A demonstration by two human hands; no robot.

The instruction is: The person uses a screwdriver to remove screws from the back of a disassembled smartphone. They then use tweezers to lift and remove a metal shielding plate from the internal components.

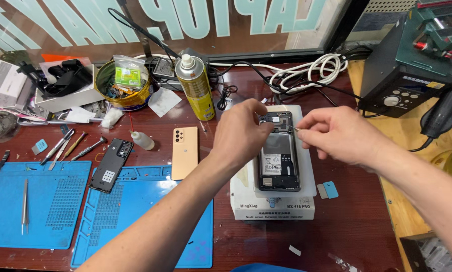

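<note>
Right now the left hand [243, 132] is pressing down on the top of the open phone [279, 153] lying on the white box [274, 204], while the right hand [337, 136] is pinching a tiny metal tool [292, 129] tight, so it is probably best going slowly and gently

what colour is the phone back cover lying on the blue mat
The back cover is a pale peach-gold, seen best in the head view, on the blue mat.

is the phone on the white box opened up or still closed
Opened up: the phone lies back-off on the white box, battery and inner parts showing under both hands.
</note>
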